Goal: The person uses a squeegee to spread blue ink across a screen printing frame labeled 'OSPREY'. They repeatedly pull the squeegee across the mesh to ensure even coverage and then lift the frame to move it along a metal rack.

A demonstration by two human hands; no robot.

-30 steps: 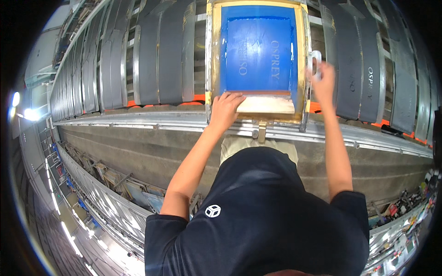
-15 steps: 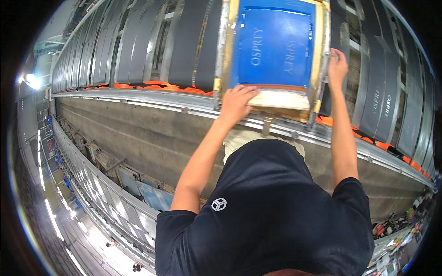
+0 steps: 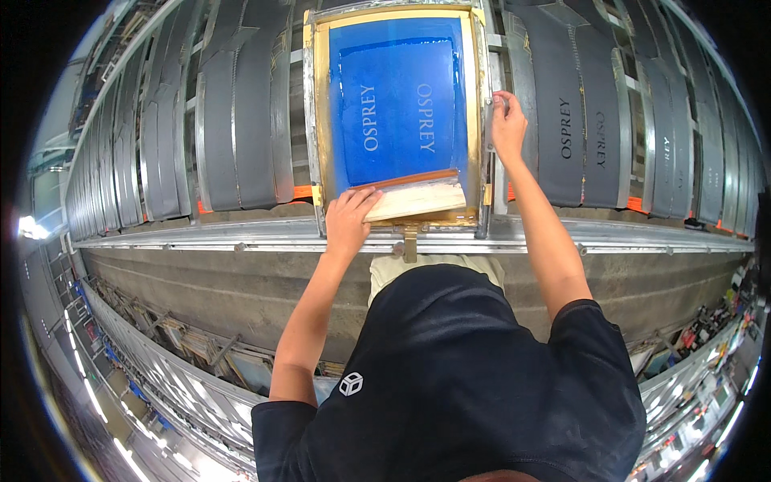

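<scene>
A printing screen (image 3: 337, 48) with a metal frame, yellow taped borders and a blue mesh with pale lettering lies before me. Across its near end rests a squeegee (image 3: 422, 201) with a pale wooden handle and a reddish-brown blade, its right end tilted slightly farther from me. My left hand (image 3: 348, 221) is closed round the squeegee's left end, fingers over the top of the wood. At the frame's right side, my right hand (image 3: 508, 128) has its fingers curled against the metal edge; their exact hold is partly hidden.
Dark grey fabric panels (image 3: 574, 104) lie in a row on both sides of the screen, some printed with lettering. A metal rail (image 3: 546, 238) runs along the near edge, with a metal bracket (image 3: 410, 243) at the screen. Orange edging (image 3: 301, 192) shows under the panels.
My view has turned, so the screen sits farther left and straighter in the picture. The squeegee, lined up with the frame before, now slants. Both hands keep their places on squeegee and frame.
</scene>
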